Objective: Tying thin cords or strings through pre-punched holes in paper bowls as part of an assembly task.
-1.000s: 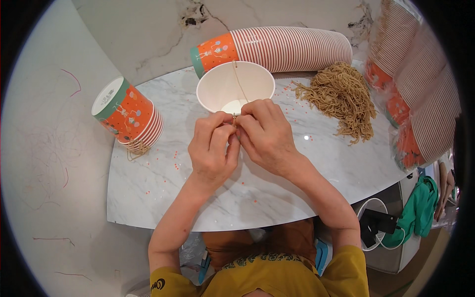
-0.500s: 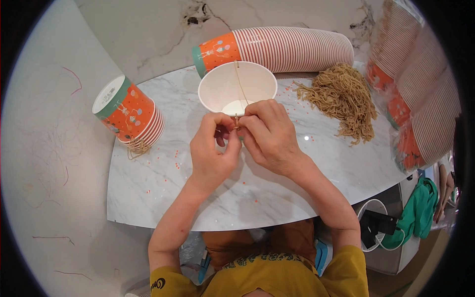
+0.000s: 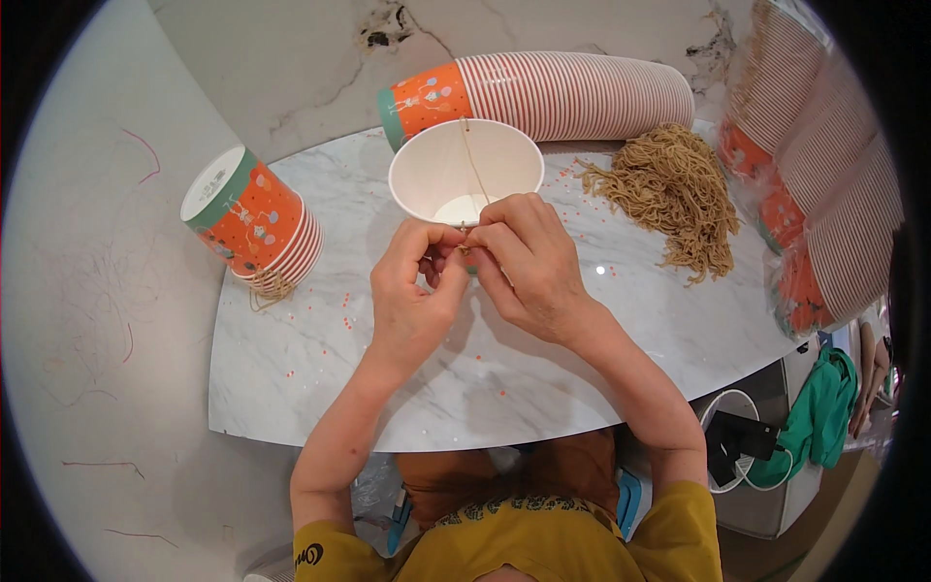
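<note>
A: In the head view, where is the cord (image 3: 470, 155) held?
B: At the near rim of the cup (image 3: 427, 175), seemingly pinched by the closed fingertips of the left hand (image 3: 417, 281) and the right hand (image 3: 531, 267).
A: How should they be handled?
B: The cord looks light and limp, best gripped near its end; the cup, light and easily dented, is best steadied by its rim.
A: And the containers?
B: The cup is crossed by the cord; the bags (image 3: 787, 199) are filled with stacked cups (image 3: 853, 233); a black device (image 3: 742, 438) is held in the bin (image 3: 734, 400).
</note>
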`<action>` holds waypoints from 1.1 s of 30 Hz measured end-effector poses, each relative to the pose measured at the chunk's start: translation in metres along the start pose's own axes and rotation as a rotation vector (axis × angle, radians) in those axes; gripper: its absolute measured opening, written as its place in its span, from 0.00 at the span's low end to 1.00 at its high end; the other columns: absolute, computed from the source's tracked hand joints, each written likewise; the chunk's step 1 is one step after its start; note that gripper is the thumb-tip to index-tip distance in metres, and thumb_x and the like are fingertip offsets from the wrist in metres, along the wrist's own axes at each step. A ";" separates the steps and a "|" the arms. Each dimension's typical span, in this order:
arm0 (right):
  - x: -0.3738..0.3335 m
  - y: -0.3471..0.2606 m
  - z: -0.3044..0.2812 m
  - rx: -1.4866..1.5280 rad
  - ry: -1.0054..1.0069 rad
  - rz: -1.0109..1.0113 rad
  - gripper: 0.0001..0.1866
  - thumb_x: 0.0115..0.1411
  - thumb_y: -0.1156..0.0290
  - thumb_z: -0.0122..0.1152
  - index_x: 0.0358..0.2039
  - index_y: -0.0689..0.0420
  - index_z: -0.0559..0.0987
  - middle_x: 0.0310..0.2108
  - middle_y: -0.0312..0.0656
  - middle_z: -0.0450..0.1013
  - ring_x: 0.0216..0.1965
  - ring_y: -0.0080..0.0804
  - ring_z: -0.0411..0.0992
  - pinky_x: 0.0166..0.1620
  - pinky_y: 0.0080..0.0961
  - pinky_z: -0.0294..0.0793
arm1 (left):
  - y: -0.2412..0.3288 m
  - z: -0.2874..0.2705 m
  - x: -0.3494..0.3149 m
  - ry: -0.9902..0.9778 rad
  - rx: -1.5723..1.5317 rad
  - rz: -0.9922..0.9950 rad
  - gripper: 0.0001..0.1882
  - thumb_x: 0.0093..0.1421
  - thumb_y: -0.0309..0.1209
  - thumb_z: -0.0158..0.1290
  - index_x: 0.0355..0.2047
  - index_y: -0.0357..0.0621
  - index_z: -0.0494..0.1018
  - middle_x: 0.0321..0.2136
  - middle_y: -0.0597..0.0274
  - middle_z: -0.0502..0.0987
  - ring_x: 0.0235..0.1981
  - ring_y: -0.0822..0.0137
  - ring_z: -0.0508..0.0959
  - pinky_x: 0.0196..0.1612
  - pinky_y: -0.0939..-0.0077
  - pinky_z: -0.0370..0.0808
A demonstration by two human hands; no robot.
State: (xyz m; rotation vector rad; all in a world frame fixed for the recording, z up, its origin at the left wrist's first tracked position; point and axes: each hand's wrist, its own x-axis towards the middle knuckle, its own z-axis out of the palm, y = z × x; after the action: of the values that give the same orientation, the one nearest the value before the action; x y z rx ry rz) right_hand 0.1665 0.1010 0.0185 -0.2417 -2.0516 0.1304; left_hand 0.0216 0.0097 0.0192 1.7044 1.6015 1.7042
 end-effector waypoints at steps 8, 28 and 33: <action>0.001 0.000 -0.001 -0.001 0.008 0.018 0.10 0.50 0.81 0.65 0.34 0.61 0.76 0.37 0.45 0.70 0.38 0.45 0.69 0.39 0.38 0.69 | 0.005 0.001 0.002 0.046 0.117 0.115 0.11 0.60 0.15 0.55 0.43 0.37 0.75 0.34 0.65 0.77 0.29 0.77 0.73 0.33 0.83 0.72; 0.002 -0.009 -0.006 -0.016 0.049 0.132 0.10 0.52 0.83 0.65 0.36 0.60 0.77 0.38 0.44 0.71 0.39 0.44 0.72 0.39 0.37 0.73 | 0.004 -0.006 0.005 -0.018 -0.105 -0.176 0.02 0.60 0.20 0.57 0.32 0.36 0.74 0.26 0.70 0.75 0.23 0.81 0.70 0.27 0.84 0.67; -0.001 -0.016 -0.006 0.106 0.053 0.261 0.06 0.55 0.80 0.62 0.34 0.58 0.75 0.35 0.43 0.69 0.37 0.44 0.71 0.36 0.38 0.72 | 0.011 -0.015 0.010 -0.070 -0.385 -0.484 0.03 0.62 0.25 0.57 0.32 0.38 0.76 0.23 0.75 0.72 0.23 0.84 0.65 0.25 0.87 0.59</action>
State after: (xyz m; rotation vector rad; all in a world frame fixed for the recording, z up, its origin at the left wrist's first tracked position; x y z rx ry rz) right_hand 0.1706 0.0850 0.0238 -0.4416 -1.9463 0.3881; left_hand 0.0118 0.0056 0.0378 1.0752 1.3932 1.5544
